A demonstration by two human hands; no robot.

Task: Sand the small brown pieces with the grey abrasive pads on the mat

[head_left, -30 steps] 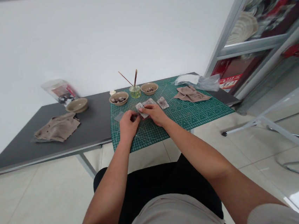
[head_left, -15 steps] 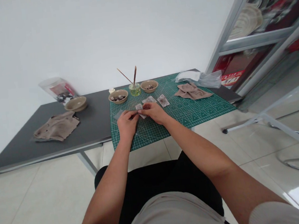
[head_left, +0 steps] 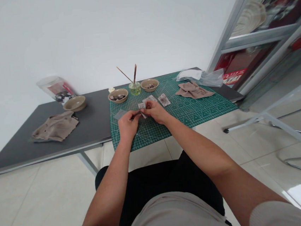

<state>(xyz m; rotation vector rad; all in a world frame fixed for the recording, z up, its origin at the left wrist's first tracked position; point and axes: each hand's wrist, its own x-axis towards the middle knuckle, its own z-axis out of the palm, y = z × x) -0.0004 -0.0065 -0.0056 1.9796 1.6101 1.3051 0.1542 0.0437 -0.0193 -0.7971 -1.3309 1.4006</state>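
Over the green cutting mat point(head_left: 152, 130), my left hand point(head_left: 128, 124) and my right hand point(head_left: 156, 112) meet with fingertips pinched. Between them is a small whitish patterned piece point(head_left: 141, 106), gripped by my right fingers. What my left fingertips pinch is too small to make out. Two similar speckled pieces lie just beyond my right hand, one partly behind it point(head_left: 150, 98) and one to its right point(head_left: 164, 99). A thin grey translucent sheet point(head_left: 119, 114) lies beside my left hand.
Behind the hands stand a bowl of dark pieces point(head_left: 118, 96), a glass jar with brushes point(head_left: 135, 89) and another bowl point(head_left: 149, 85). Brown cloths lie left point(head_left: 56, 127) and right point(head_left: 193, 90). A plastic bag point(head_left: 201, 76), third bowl point(head_left: 74, 104) and clear container point(head_left: 56, 89) rest farther out.
The small piece between my hands has tilted and shifted slightly. My left fingers have moved off the grey sheet, which shows more now. The view has shifted a little.
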